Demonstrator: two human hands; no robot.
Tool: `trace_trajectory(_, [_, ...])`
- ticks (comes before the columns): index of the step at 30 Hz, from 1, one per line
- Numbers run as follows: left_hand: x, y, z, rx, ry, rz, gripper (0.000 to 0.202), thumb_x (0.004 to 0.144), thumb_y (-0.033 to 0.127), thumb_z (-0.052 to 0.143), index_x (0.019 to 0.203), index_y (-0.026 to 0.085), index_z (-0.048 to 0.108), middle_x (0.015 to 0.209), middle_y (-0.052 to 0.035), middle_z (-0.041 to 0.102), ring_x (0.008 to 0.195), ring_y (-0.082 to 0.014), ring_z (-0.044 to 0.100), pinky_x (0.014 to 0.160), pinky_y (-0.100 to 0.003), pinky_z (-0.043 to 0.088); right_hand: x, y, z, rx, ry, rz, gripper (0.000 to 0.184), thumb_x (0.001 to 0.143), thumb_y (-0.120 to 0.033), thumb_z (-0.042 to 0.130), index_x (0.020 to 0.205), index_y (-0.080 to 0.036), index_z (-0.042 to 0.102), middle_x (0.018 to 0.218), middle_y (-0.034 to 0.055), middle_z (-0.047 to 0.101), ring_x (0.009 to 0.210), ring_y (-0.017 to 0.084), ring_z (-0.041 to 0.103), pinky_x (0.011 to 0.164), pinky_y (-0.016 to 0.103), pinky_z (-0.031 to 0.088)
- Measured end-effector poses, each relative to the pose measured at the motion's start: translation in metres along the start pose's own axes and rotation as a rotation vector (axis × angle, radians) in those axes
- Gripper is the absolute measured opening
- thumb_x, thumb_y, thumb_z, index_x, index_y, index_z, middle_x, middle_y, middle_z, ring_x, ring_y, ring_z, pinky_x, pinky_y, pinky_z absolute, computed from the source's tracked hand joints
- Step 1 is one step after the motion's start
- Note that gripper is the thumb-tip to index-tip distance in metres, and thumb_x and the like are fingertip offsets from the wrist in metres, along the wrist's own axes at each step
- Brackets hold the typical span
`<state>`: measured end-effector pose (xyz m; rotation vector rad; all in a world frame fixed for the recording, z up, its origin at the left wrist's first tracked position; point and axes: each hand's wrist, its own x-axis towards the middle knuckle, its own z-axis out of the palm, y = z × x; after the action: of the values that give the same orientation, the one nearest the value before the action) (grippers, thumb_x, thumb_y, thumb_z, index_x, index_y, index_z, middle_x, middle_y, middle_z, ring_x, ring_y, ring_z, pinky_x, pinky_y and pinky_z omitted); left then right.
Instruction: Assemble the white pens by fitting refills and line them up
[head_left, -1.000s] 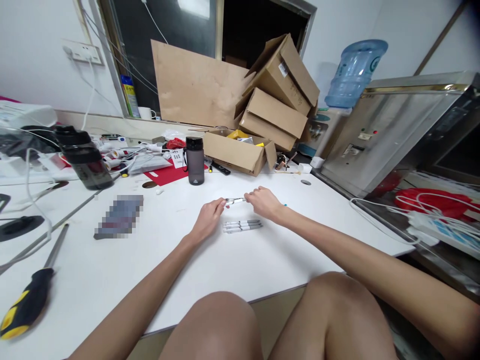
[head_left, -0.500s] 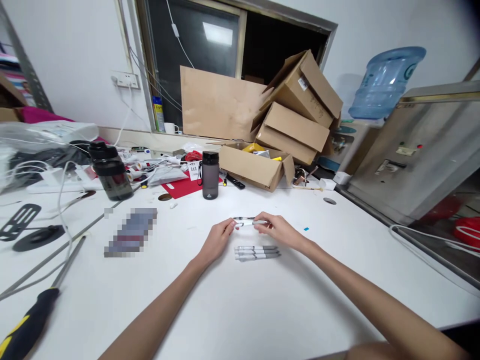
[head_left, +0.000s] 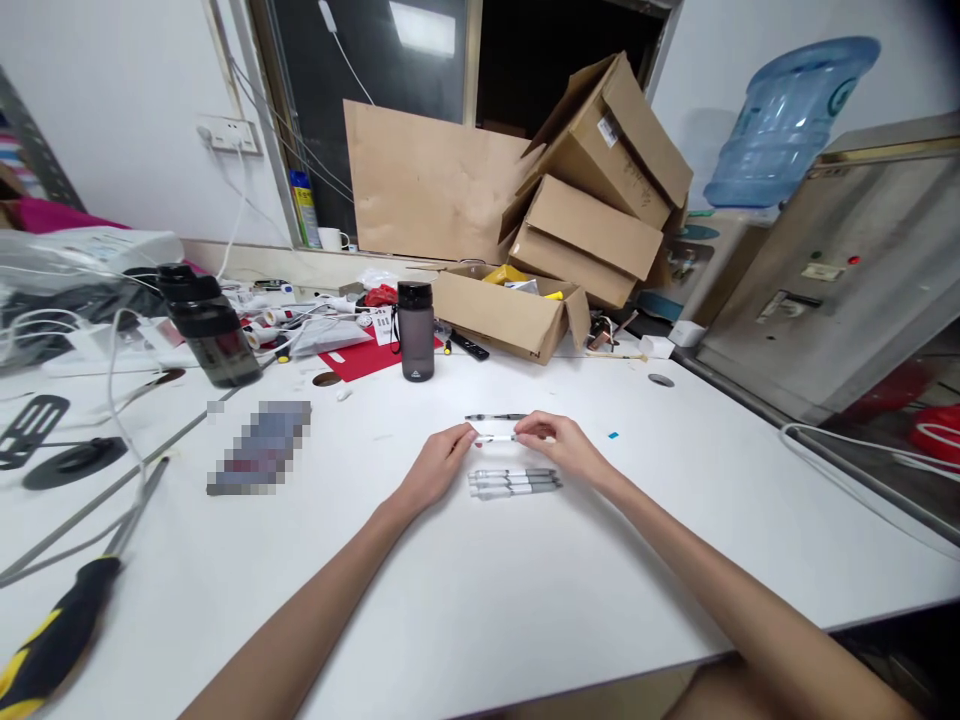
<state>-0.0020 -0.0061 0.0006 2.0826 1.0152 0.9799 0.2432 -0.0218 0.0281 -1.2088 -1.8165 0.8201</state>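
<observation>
Between my two hands a white pen (head_left: 496, 437) lies level, pinched at its left end by my left hand (head_left: 441, 460) and at its right end by my right hand (head_left: 559, 442). Both hands are closed on it, close to the table top. Just beyond it, a black pen (head_left: 493, 416) rests on the table, its right end near my right fingers. Nearer to me, several white and grey pens (head_left: 514, 484) lie side by side in a row below my hands.
A dark bottle (head_left: 416, 332) stands beyond my hands, before an open cardboard box (head_left: 502, 318). To the left are a blurred flat object (head_left: 262, 448), a screwdriver (head_left: 71, 625) and a second bottle (head_left: 210, 330). A small blue scrap (head_left: 613, 435) lies on the right.
The white pen now sits nearer to me, apart from the black pen, which shows more plainly beyond my hands. The whole view has tilted downward a little.
</observation>
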Motion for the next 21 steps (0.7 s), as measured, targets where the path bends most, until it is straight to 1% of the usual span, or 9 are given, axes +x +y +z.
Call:
trace_trajectory(2, [-0.001, 0.001, 0.000, 0.009, -0.001, -0.003, 0.039, 0.106, 0.043, 0.035, 0.088, 0.020, 0.061, 0.083, 0.0001, 0.062, 0.082, -0.0197, 0.056, 0.079, -0.028, 0.039, -0.003, 0.004, 0.000, 0.002, -0.015, 0.007, 0.025, 0.087, -0.042, 0.070, 0.099, -0.020, 0.074, 0.100, 0.0064, 0.075, 0.095, 0.022, 0.069, 0.087, 0.033, 0.050])
trace_trajectory(5, [-0.001, 0.002, 0.000, 0.026, 0.002, -0.015, 0.039, 0.105, 0.043, 0.036, 0.086, 0.020, 0.061, 0.080, 0.0007, 0.059, 0.079, -0.0192, 0.054, 0.076, -0.028, 0.039, -0.003, 0.007, -0.001, 0.027, -0.057, 0.073, 0.030, 0.089, -0.046, 0.066, 0.097, -0.019, 0.074, 0.089, 0.0060, 0.075, 0.082, 0.021, 0.069, 0.077, 0.032, 0.050])
trace_trajectory(6, [-0.001, 0.002, 0.000, 0.029, 0.005, -0.020, 0.039, 0.105, 0.043, 0.036, 0.085, 0.020, 0.061, 0.079, 0.0009, 0.059, 0.078, -0.0190, 0.054, 0.075, -0.028, 0.038, -0.002, 0.007, -0.002, 0.049, -0.059, 0.054, 0.030, 0.087, -0.046, 0.068, 0.096, -0.018, 0.074, 0.090, 0.0060, 0.074, 0.083, 0.021, 0.068, 0.077, 0.032, 0.050])
trace_trajectory(9, [-0.003, 0.003, 0.000, 0.026, 0.010, -0.041, 0.041, 0.105, 0.045, 0.035, 0.086, 0.020, 0.062, 0.076, 0.0016, 0.056, 0.074, -0.0186, 0.052, 0.072, -0.028, 0.037, 0.005, 0.011, 0.000, 0.128, -0.039, -0.048, 0.029, 0.081, -0.043, 0.076, 0.097, -0.019, 0.073, 0.101, 0.0058, 0.073, 0.094, 0.021, 0.067, 0.086, 0.032, 0.050])
trace_trajectory(10, [-0.003, 0.003, 0.000, 0.025, 0.009, -0.048, 0.042, 0.105, 0.046, 0.035, 0.086, 0.020, 0.062, 0.075, 0.0018, 0.056, 0.073, -0.0185, 0.051, 0.071, -0.028, 0.036, 0.007, 0.012, 0.001, 0.157, -0.038, -0.049, 0.029, 0.081, -0.043, 0.076, 0.096, -0.019, 0.072, 0.101, 0.0056, 0.073, 0.094, 0.021, 0.067, 0.087, 0.033, 0.050])
trace_trajectory(12, [-0.004, 0.002, 0.000, 0.026, 0.001, -0.066, 0.044, 0.105, 0.048, 0.035, 0.086, 0.020, 0.063, 0.072, 0.0022, 0.053, 0.071, -0.0184, 0.049, 0.070, -0.028, 0.035, 0.010, 0.016, 0.005, 0.219, -0.030, -0.001, 0.030, 0.083, -0.046, 0.073, 0.093, -0.018, 0.072, 0.094, 0.0052, 0.073, 0.088, 0.020, 0.068, 0.085, 0.034, 0.052])
trace_trajectory(15, [-0.003, 0.001, 0.000, 0.022, -0.026, -0.102, 0.047, 0.104, 0.052, 0.035, 0.086, 0.020, 0.065, 0.070, 0.0026, 0.051, 0.070, -0.0187, 0.047, 0.070, -0.028, 0.035, 0.009, 0.021, 0.010, 0.243, 0.028, 0.024, 0.029, 0.084, -0.046, 0.072, 0.088, -0.017, 0.072, 0.086, 0.0054, 0.073, 0.085, 0.021, 0.069, 0.084, 0.035, 0.052])
trace_trajectory(19, [0.000, -0.001, 0.000, -0.014, -0.042, -0.136, 0.049, 0.104, 0.054, 0.035, 0.086, 0.020, 0.066, 0.071, 0.0026, 0.051, 0.072, -0.0188, 0.047, 0.070, -0.028, 0.034, 0.003, 0.020, 0.010, 0.180, 0.115, -0.058, 0.024, 0.084, -0.042, 0.075, 0.093, -0.020, 0.073, 0.097, 0.0059, 0.074, 0.093, 0.021, 0.068, 0.090, 0.034, 0.050])
trace_trajectory(21, [0.001, -0.001, 0.000, -0.026, -0.035, -0.146, 0.048, 0.104, 0.054, 0.036, 0.087, 0.020, 0.065, 0.071, 0.0032, 0.050, 0.072, -0.0180, 0.046, 0.070, -0.027, 0.033, 0.000, 0.018, 0.008, 0.160, 0.133, -0.073, 0.023, 0.088, -0.042, 0.070, 0.098, -0.021, 0.073, 0.103, 0.0056, 0.074, 0.097, 0.021, 0.067, 0.092, 0.033, 0.049])
